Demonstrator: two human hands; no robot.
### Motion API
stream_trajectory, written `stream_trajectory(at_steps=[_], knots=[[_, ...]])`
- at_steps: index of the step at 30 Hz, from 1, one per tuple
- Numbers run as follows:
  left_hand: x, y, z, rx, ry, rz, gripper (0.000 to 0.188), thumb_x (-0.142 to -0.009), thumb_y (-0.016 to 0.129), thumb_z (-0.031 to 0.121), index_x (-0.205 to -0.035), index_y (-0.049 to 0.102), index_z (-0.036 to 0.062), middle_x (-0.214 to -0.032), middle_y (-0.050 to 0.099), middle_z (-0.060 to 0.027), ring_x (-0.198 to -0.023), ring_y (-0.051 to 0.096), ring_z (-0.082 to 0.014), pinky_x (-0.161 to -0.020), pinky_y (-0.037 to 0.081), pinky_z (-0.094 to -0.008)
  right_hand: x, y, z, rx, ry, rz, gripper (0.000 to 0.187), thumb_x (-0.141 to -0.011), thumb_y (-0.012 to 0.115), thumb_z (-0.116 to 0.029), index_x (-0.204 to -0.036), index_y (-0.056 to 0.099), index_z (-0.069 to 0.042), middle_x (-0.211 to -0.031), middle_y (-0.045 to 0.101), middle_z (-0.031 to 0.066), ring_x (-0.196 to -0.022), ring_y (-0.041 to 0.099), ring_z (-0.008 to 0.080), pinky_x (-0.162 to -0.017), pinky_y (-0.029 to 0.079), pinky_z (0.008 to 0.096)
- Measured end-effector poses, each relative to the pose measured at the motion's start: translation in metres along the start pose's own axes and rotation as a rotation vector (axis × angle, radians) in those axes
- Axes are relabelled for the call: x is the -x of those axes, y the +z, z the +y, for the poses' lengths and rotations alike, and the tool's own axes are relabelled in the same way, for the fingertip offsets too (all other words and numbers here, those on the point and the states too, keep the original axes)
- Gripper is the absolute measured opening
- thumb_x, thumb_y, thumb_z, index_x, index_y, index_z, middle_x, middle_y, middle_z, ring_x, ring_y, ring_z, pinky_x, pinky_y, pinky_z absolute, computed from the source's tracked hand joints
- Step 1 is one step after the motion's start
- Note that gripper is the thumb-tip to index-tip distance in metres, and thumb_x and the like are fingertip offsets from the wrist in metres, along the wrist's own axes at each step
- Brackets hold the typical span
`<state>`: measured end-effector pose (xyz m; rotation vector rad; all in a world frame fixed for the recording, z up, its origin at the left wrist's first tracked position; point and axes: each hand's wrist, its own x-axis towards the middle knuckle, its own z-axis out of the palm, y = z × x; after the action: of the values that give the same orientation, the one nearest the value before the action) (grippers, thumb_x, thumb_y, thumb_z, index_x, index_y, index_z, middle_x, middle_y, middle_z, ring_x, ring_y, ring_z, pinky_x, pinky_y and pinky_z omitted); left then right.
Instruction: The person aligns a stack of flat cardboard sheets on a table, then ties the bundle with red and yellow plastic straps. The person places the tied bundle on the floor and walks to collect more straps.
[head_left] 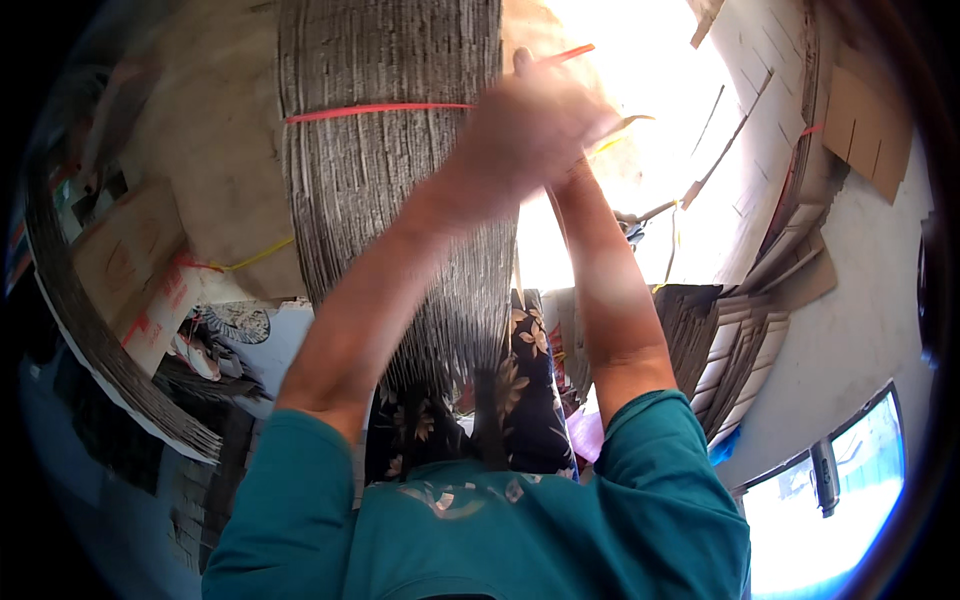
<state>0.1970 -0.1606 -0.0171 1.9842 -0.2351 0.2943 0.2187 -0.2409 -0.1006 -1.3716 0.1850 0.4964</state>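
A thick bundle of grey-brown corrugated cardboard sheets [390,190], stood on edge, runs away from my body. Across its far part lies a red strap [375,109], which passes under my left hand [525,130]. This hand is blurred but looks closed around the strap, and a red end sticks out beyond it. My right hand [576,165] meets the left at the bundle's right edge. Its fingers are mostly hidden and smeared by motion. A yellow strip [628,122] shows just right of the hands.
Brightly lit flat cardboard [700,150] spreads to the right, with stacked cardboard pieces [740,350] below it. On the left are a cardboard box [130,260], a yellow cord [262,254] and a long curved cardboard stack [120,370]. Dark floral cloth [530,380] lies near my body.
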Motion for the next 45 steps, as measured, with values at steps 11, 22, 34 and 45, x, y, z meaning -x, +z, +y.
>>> stream_trajectory(at_steps=[11, 22, 34, 45], knots=[[0.067, -0.118, -0.013, -0.26, -0.297, -0.032, 0.012, -0.083, 0.065, 0.009, -0.079, 0.063, -0.0012, -0.088, 0.06, -0.006, -0.07, 0.05, -0.0098, -0.061, 0.042, -0.0216, 0.005, -0.009, -0.032, -0.338, 0.334, -0.13, 0.048, -0.092, 0.055, -0.026, -0.052, 0.032, -0.013, -0.049, 0.037, -0.0009, -0.036, 0.026, 0.0065, -0.032, 0.017, 0.0217], [0.07, -0.135, -0.029, -0.369, -0.289, -0.023, 0.008, -0.077, 0.069, 0.005, -0.079, 0.065, -0.002, -0.067, 0.057, -0.0031, -0.059, 0.049, -0.0109, -0.057, 0.042, -0.0254, 0.004, -0.009, -0.03, -0.32, 0.348, -0.102, 0.049, -0.093, 0.053, -0.029, -0.052, 0.032, -0.013, -0.049, 0.039, 0.0005, -0.035, 0.027, 0.0067, -0.031, 0.019, 0.0209], [0.062, -0.159, -0.036, 0.248, -0.922, -0.129, 0.024, -0.084, 0.059, 0.005, -0.108, 0.056, 0.0026, -0.059, 0.052, 0.0004, -0.048, 0.042, -0.0032, -0.044, 0.033, -0.0201, 0.005, -0.008, -0.031, -0.31, 0.333, -0.111, 0.048, -0.093, 0.053, -0.03, -0.052, 0.033, -0.013, -0.05, 0.039, 0.0007, -0.035, 0.027, 0.0065, -0.031, 0.019, 0.0203], [0.046, -0.151, -0.051, -0.278, -0.681, -0.409, 0.017, -0.075, 0.063, 0.002, -0.087, 0.051, 0.0003, -0.058, 0.054, -0.0105, -0.056, 0.057, -0.024, -0.055, 0.044, -0.037, 0.005, -0.009, -0.031, -0.308, 0.357, -0.082, 0.048, -0.093, 0.053, -0.029, -0.052, 0.033, -0.013, -0.05, 0.039, 0.0003, -0.036, 0.027, 0.0071, -0.031, 0.019, 0.0205]])
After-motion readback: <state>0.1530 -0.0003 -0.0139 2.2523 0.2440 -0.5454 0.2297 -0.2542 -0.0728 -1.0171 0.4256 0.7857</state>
